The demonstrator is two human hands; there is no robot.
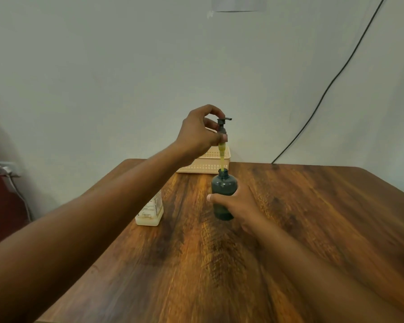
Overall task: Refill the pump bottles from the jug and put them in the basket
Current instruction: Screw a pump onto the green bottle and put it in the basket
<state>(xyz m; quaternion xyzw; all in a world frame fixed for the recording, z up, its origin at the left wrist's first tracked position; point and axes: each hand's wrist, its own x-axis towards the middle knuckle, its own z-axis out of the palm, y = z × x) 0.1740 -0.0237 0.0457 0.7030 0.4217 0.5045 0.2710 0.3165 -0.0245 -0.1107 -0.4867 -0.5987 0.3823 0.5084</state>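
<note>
1. Head view, looking down and forward over a brown wood-grain table (289, 229) set against a pale wall (103, 66).
2. Right hand (240, 203): fingers and thumb curled round the body of a dark grey translucent plastic pump bottle (224, 190). Bottle stands upright on the table near its middle, neck open.
3. Left hand (201, 134): raised above the bottle, fingertips pinching the collar of a dark grey pump head (224, 124), nozzle pointing right.
4. Pump's dip tube (222, 159), coated in yellow-green liquid, hangs straight down from the pump head; its lower end sits inside the bottle's open neck. Pump head well clear of the neck.
5. White square plastic jug with printed label (151, 212) stands on the table to the left of the bottle, partly hidden behind the left forearm. Its top is not visible.
6. Beige perforated plastic basket (208, 163) at the far table edge by the wall, behind the bottle and the left hand. Contents cannot be made out.
7. Black cable (336, 75) runs diagonally down the wall at right.
</note>
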